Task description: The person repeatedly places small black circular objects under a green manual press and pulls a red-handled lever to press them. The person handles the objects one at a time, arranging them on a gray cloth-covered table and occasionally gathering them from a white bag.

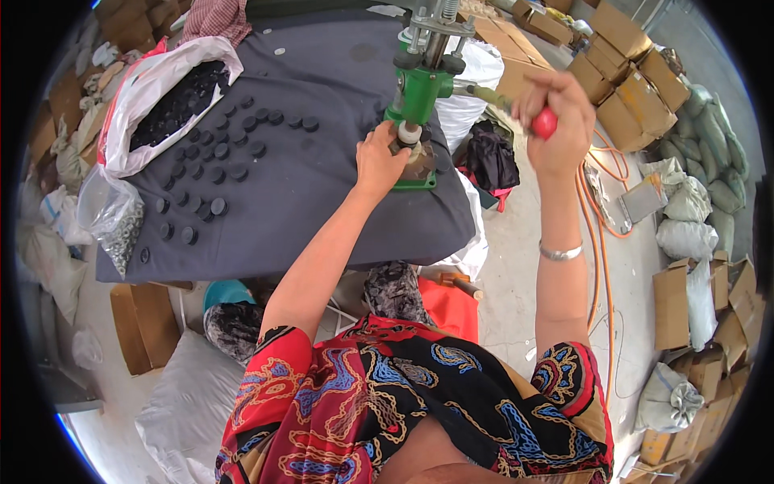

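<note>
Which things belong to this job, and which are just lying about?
Likely in the job:
green press, at the left hand
red knob, in the right hand
black discs

Apparently just lying about:
cardboard boxes
grey sack
teal tub

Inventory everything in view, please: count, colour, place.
Cloth-covered table: one, dark grey, centre
Metal lever press: one, green, table's right side
Small round caps: about thirty, black, table's left
Open plastic sack of black pieces: one, white, table's far left
Plastic bag of small parts: one, clear, table's left edge
Cardboard boxes: many, brown, both sides
Stuffed sacks: several, pale, both sides
Flexible hose: count unclear, orange, right floor
Left hand: one, bare, at press's lower part
Right hand: one, bare, around red lever knob
</note>
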The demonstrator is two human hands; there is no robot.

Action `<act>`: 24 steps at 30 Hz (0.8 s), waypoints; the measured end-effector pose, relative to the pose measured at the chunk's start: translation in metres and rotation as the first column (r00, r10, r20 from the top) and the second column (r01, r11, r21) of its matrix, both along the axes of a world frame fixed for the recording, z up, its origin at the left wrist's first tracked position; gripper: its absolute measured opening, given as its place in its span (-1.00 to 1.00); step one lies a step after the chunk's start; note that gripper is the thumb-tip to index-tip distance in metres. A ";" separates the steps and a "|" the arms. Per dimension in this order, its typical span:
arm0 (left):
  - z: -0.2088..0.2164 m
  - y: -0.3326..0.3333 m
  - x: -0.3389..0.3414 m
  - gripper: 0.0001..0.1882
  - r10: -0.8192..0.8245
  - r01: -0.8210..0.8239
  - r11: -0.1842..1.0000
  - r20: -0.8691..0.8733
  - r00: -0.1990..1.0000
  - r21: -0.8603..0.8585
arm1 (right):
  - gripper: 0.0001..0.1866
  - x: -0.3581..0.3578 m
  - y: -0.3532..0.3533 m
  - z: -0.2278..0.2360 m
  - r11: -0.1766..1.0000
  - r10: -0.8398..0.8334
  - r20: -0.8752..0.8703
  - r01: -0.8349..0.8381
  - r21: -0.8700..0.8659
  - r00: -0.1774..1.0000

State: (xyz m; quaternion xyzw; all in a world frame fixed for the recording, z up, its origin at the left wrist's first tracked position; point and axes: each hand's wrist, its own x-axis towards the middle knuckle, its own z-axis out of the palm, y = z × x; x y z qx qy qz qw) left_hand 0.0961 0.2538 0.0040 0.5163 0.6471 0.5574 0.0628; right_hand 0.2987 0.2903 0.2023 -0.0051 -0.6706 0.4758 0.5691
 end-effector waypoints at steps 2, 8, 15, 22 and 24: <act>-0.006 0.000 -0.003 -0.39 -0.002 0.002 1.000 0.060 0.998 0.003 | -0.71 0.005 -0.016 -0.031 0.994 -0.086 0.002 0.086 0.068 0.996; 0.005 -0.017 -0.036 -0.45 0.136 -0.110 0.989 -0.321 0.937 0.096 | -0.81 0.013 -0.027 -0.118 0.859 -0.229 -0.100 0.249 0.448 0.968; -0.024 -0.016 -0.111 -0.57 0.247 -0.508 0.846 -0.725 0.643 -0.162 | -0.77 0.020 -0.026 -0.085 0.896 -0.265 0.126 0.196 0.398 0.956; 0.003 -0.054 -0.090 -0.59 0.132 -0.303 0.927 -0.567 0.813 -0.220 | -0.67 0.006 0.009 0.012 1.000 0.019 0.186 -0.018 -0.007 0.982; -0.001 -0.059 -0.091 -0.56 0.208 -0.323 0.935 -0.512 0.834 -0.145 | -0.66 -0.006 0.018 0.036 0.998 0.045 0.161 -0.036 -0.057 0.986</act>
